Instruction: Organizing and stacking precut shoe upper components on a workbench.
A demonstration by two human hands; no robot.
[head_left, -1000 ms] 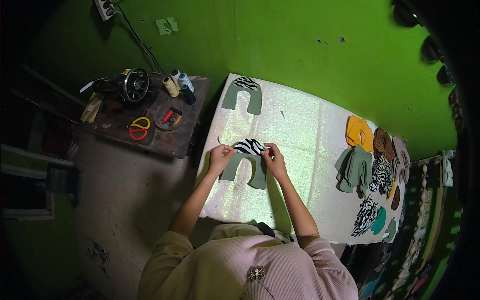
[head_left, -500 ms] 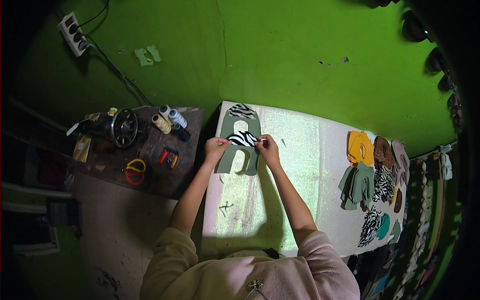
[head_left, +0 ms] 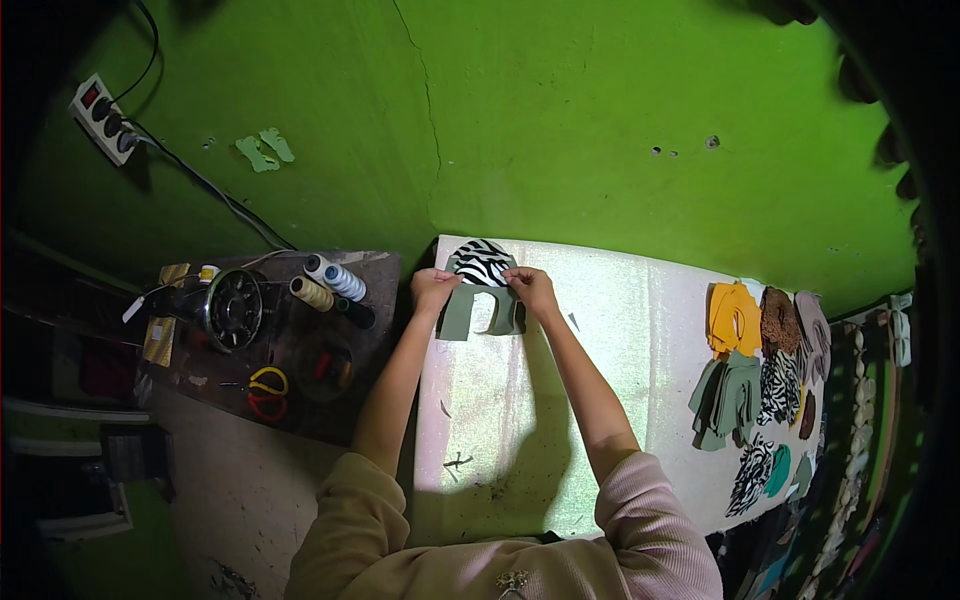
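A black-and-white zebra-print fabric piece [head_left: 484,271] is pinched at its two ends, by my left hand [head_left: 435,288] and my right hand [head_left: 532,290]. Both hands are closed, thumb against fingers. Just beyond it, more zebra print [head_left: 480,247] shows at the table's far left end, and the two prints nearly merge. Beneath my hands, a grey-green U-shaped piece [head_left: 457,314] lies flat with its opening toward me. Part of another grey-green piece is covered by the held fabric.
The pale table [head_left: 600,400] carries stacks of cut pieces on its right: yellow [head_left: 735,318], brown [head_left: 779,322], grey-green [head_left: 735,395] and zebra print [head_left: 752,478]. To the left, a dark table holds a black handwheel [head_left: 234,309], thread cones [head_left: 312,292] and yellow-and-red-handled scissors [head_left: 268,393].
Both hands have carried the zebra-print piece away from me, over the opening of the far grey-green piece and up against the far zebra print. The view has shifted slightly.
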